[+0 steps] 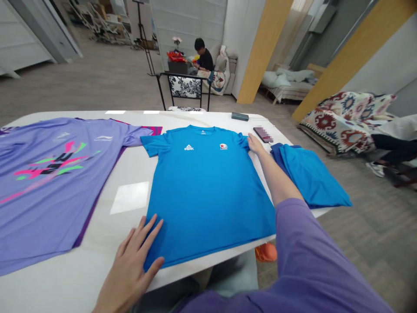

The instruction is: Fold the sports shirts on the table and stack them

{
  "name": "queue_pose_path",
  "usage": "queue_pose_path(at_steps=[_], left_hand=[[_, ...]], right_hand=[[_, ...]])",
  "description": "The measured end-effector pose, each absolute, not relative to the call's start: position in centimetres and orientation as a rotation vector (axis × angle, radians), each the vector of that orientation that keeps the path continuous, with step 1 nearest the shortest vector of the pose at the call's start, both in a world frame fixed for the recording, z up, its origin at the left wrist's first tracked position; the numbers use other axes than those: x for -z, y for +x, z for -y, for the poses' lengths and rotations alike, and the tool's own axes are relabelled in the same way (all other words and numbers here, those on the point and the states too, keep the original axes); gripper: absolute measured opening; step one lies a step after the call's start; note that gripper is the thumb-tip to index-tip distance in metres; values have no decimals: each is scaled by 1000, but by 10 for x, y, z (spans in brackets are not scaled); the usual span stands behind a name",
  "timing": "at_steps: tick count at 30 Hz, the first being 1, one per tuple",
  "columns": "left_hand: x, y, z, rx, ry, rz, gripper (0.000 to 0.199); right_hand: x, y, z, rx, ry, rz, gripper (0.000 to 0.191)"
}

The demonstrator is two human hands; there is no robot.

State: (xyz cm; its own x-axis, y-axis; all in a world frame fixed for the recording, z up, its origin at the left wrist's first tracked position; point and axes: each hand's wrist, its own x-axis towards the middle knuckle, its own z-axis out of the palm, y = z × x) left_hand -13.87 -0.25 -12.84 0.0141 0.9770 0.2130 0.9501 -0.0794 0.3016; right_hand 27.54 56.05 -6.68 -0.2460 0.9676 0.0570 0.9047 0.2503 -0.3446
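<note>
A blue short-sleeved T-shirt [208,187] lies spread flat on the white table [130,174], neck at the far side and hem along the near edge. It has a white PEAK logo and a round red-and-white badge on the chest. My left hand [137,256] rests at its lower left edge, fingers spread and fingertips on the cloth. My right hand [256,143] reaches across to the sleeve on the right, with its fingers closed at the cuff; the fingertips are partly hidden.
Layered shirts with a purple T-shirt [65,174] on top cover the left side. On the right lie folded blue clothes [312,174], a phone [263,134] and a dark case [240,116]. Beyond the table stand a chair [185,87] and a seated person [204,56].
</note>
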Motion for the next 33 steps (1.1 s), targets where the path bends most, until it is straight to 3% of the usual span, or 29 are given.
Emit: queue_pose_path(at_steps=[11, 13, 17, 20, 24, 27, 30, 33], left_hand=[[154, -149, 7, -337, 2244, -2102, 131], [136, -157, -1, -317, 2268, -2044, 119], [75, -189, -90, -508, 2162, -2070, 69], [51, -231, -210, -734, 2176, -2106, 65], [77, -285, -338, -708, 2052, -2144, 73], [110, -306, -366, -559, 1904, -2235, 83], [131, -311, -359, -456, 1852, -2361, 90], [140, -310, -350, -429, 1835, -2475, 93]], right_hand=[[104, 280, -618, -392, -2039, 2219, 106], [96, 274, -616, -378, -2034, 2200, 110], [82, 256, -581, -303, -1883, 2248, 112], [86, 252, -507, -198, -1610, 2440, 105], [113, 272, -365, -130, -1387, 2586, 93], [136, 295, -284, -123, -1420, 2573, 94], [143, 307, -274, -141, -1454, 2561, 95], [125, 297, -344, -139, -1449, 2513, 91]])
